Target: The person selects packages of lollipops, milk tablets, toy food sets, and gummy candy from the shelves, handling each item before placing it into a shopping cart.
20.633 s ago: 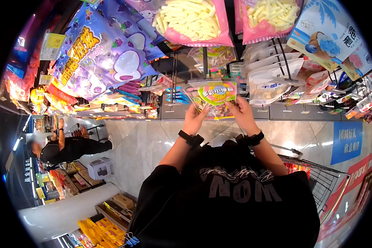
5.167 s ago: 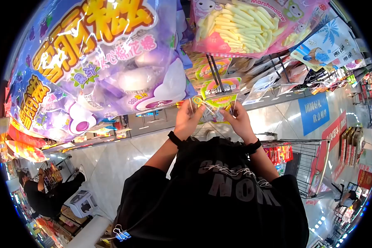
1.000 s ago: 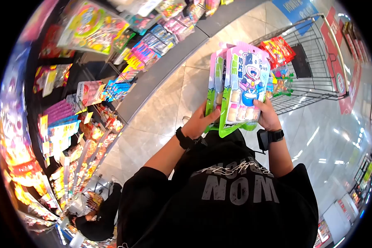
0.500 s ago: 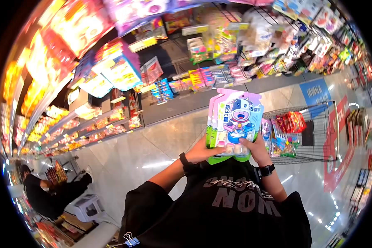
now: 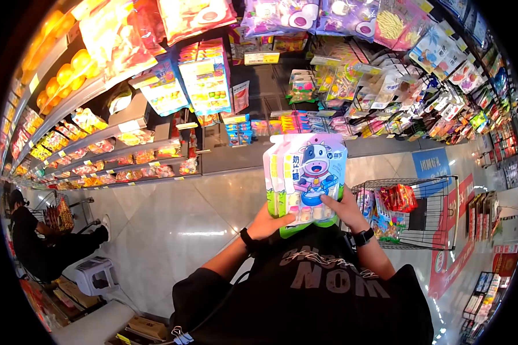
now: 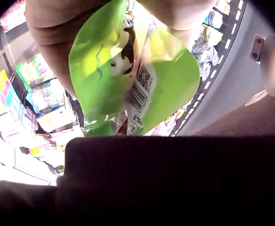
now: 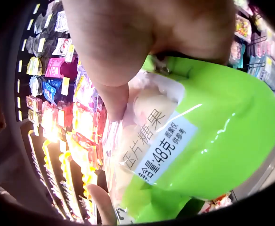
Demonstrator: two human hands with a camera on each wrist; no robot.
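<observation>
Both hands hold a small stack of milk tablet candy bags (image 5: 312,172) in front of the chest, upright, with a cartoon cow on the front bag. My left hand (image 5: 266,223) grips the lower left side, its thumb over the front. At the lower right, my right hand (image 5: 350,211) pinches the stack with its thumb on the front. In the left wrist view, the green bag bottoms (image 6: 97,80) spread apart below the fingers, a barcode between them. The right wrist view shows the front candy bag (image 7: 222,127) close up, with pale tablets behind its clear window.
A wire shopping cart (image 5: 426,241) with red snack packs (image 5: 398,198) stands to the right. Ahead are hanging candy bags (image 5: 339,77) above a dark shelf ledge (image 5: 242,158). Lit candy shelves (image 5: 115,152) curve off left. A person (image 5: 31,236) and a grey stool (image 5: 96,276) are farther left.
Earlier the hands held a colourful lollipop bag at its hook; now they hold the cow-print bags. In the last second, the view swung toward the shelf and the bags turned to face it.
</observation>
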